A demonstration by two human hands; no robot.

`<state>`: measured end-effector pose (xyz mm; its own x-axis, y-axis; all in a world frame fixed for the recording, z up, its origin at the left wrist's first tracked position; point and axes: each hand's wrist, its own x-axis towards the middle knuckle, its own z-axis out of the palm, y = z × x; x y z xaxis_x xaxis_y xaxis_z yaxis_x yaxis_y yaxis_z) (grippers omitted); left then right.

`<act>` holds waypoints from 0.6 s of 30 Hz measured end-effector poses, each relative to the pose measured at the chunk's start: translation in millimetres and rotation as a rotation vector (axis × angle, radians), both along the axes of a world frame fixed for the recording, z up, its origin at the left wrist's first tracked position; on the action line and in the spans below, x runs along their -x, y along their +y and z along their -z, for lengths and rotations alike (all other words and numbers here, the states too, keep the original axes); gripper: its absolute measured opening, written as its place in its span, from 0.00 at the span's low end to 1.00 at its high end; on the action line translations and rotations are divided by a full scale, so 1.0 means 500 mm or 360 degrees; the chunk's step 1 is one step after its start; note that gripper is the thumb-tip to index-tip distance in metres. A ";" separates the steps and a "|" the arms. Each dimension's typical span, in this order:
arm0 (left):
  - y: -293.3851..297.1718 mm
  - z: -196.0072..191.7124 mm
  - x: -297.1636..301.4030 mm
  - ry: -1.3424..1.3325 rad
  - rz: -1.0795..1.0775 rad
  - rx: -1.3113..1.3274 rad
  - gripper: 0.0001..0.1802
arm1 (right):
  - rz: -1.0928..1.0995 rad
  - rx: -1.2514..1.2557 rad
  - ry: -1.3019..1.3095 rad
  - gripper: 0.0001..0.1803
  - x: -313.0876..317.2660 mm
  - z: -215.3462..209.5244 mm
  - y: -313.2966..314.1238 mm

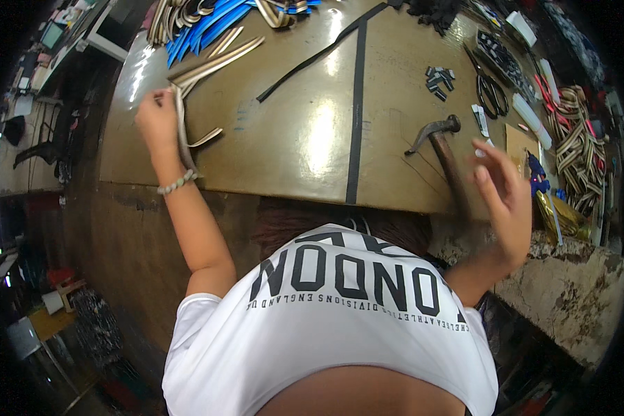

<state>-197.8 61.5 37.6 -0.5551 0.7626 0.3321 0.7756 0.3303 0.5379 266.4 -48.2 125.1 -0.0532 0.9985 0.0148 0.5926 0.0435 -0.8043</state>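
Note:
My left hand (pixel 157 123) is closed at the left side of the table. Its fingertips pinch a beige-and-dark striped strap (pixel 181 125), which hangs down toward the near edge. Just beyond that hand lie more striped straps (pixel 218 61). My right hand (pixel 505 201) is raised over the near right edge, fingers apart, holding nothing. Beside it a hammer (pixel 445 149) with a worn curved metal head and a wooden handle lies on the tabletop; the handle's end is blurred.
Blue strips (pixel 211 28) are heaped at the far left. A black strap (pixel 312 64) crosses the brown table (pixel 277 159). On the right are small dark pieces (pixel 440 82), black-handled scissors (pixel 491 93), a tray of dark pieces (pixel 503 59), a blue glue gun (pixel 538 173) and bundled striped straps (pixel 581 149).

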 end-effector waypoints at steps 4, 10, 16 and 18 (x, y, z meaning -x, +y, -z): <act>-0.075 -0.152 -0.152 -0.0514 0.0654 -0.0637 0.07 | -0.0145 -0.0759 0.0162 0.17 0.102 -0.039 0.084; -0.163 -0.239 -0.321 -0.0420 0.1738 -0.0631 0.06 | -0.0690 -0.1003 0.0316 0.20 0.176 -0.031 0.120; -0.039 -0.068 -0.353 -0.0627 0.1579 0.0101 0.12 | -0.0055 -0.0019 0.0404 0.15 0.190 0.126 0.145; -0.027 -0.002 -0.364 -0.0558 0.1553 0.0183 0.14 | 0.0004 -0.0115 0.0108 0.16 0.191 0.191 0.146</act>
